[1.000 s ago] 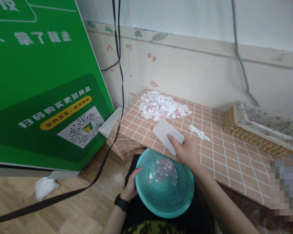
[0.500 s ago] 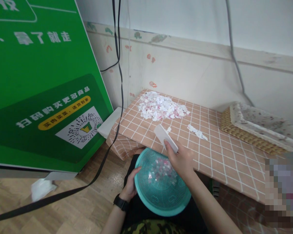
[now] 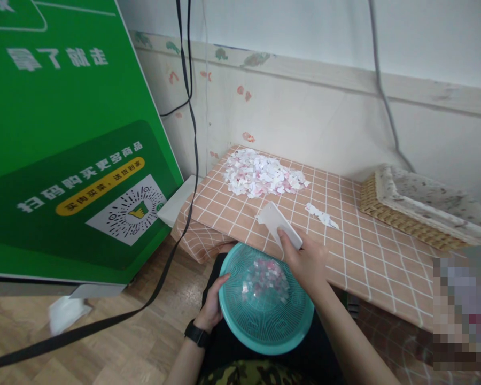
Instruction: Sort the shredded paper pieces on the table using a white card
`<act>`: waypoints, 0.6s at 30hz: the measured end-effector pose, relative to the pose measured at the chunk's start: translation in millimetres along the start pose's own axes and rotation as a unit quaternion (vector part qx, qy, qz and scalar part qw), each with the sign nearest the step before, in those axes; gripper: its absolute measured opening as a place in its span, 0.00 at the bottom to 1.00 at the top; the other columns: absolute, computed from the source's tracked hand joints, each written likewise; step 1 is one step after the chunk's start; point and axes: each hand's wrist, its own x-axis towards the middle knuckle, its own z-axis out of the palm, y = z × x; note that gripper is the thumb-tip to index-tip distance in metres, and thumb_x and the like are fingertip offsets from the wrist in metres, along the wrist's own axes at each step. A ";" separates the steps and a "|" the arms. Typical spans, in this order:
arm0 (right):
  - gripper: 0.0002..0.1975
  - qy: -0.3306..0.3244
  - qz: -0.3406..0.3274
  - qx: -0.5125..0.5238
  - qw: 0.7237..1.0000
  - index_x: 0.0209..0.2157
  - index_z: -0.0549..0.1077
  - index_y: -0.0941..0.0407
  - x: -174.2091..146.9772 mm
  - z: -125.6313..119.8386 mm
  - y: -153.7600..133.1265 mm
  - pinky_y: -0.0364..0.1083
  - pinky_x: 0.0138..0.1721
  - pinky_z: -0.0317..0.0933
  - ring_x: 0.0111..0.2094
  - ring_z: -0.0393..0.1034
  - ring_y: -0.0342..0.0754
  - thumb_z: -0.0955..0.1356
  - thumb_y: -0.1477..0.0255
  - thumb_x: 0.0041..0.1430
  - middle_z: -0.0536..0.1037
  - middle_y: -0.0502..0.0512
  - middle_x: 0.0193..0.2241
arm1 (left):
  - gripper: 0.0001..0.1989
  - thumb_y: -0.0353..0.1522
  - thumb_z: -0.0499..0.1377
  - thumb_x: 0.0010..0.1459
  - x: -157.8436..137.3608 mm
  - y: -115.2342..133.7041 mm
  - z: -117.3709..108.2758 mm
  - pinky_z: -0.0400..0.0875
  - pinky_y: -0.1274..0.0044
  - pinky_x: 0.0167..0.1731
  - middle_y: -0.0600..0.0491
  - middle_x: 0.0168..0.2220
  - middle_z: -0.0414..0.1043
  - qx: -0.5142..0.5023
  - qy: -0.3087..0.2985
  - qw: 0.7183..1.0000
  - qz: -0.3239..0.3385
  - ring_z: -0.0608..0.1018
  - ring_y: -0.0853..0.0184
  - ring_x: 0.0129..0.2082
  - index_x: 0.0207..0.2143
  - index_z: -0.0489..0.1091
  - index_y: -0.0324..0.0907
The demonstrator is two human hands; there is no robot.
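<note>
My left hand (image 3: 212, 300), with a black watch on its wrist, grips the left rim of a turquoise plastic colander (image 3: 268, 342), which rests on my lap below the table edge. Inside the colander lies a heap of small clear and pinkish scraps (image 3: 265, 280). My right hand (image 3: 307, 262) is closed on a flat white rectangular tool (image 3: 282, 224), thumb on top, low over the table's front edge. A pale, thin part shows along the tool's left side. Farther back on the table lies a pile of small white and pink paper-like scraps (image 3: 262, 174).
A checked brown cloth (image 3: 364, 251) covers the table. A short strip of white scraps (image 3: 322, 215) lies right of the tool. At the right stands a lined wicker basket (image 3: 409, 224). A black strap (image 3: 194, 144) hangs at the left before a green panel (image 3: 64, 107).
My right hand has moved slightly right with the white tool. My left hand still holds the colander rim. The whole view has shifted a little.
</note>
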 end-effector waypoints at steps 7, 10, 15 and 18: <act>0.15 -0.033 0.027 0.030 0.999 0.37 0.76 0.54 7.1 -0.4 -0.8 0.42 0.25 0.58 0.25 0.73 0.48 0.64 0.60 0.57 0.79 0.53 0.25 | 0.10 0.34 0.61 0.50 0.1 -0.2 -0.3 0.70 0.74 0.36 0.49 0.27 0.78 0.000 0.003 1.000 -0.005 0.77 0.66 0.26 0.30 0.76 0.35; 0.16 -0.052 0.028 0.044 0.997 0.37 0.76 0.54 13.7 1.1 -3.9 0.43 0.24 0.57 0.24 0.72 0.48 0.64 0.60 0.57 0.78 0.52 0.24 | 0.10 0.34 0.61 0.50 -0.1 0.4 0.6 0.70 0.74 0.35 0.49 0.27 0.78 0.000 -0.003 1.000 -0.006 0.77 0.66 0.26 0.31 0.76 0.34; 0.17 -0.065 0.038 0.075 0.994 0.36 0.76 0.55 23.1 2.2 -7.8 0.42 0.24 0.57 0.24 0.71 0.47 0.63 0.59 0.57 0.78 0.53 0.23 | 0.10 0.34 0.62 0.49 0.1 -0.1 -0.9 0.70 0.74 0.33 0.50 0.25 0.78 0.002 0.004 1.000 -0.004 0.76 0.67 0.23 0.29 0.75 0.35; 0.18 -0.040 0.062 0.064 0.995 0.35 0.76 0.55 19.5 0.8 -7.3 0.43 0.23 0.57 0.23 0.71 0.48 0.63 0.57 0.56 0.77 0.53 0.21 | 0.09 0.34 0.63 0.48 0.3 -0.6 -1.5 0.69 0.75 0.30 0.51 0.23 0.77 0.008 0.016 1.000 0.012 0.75 0.68 0.22 0.29 0.75 0.35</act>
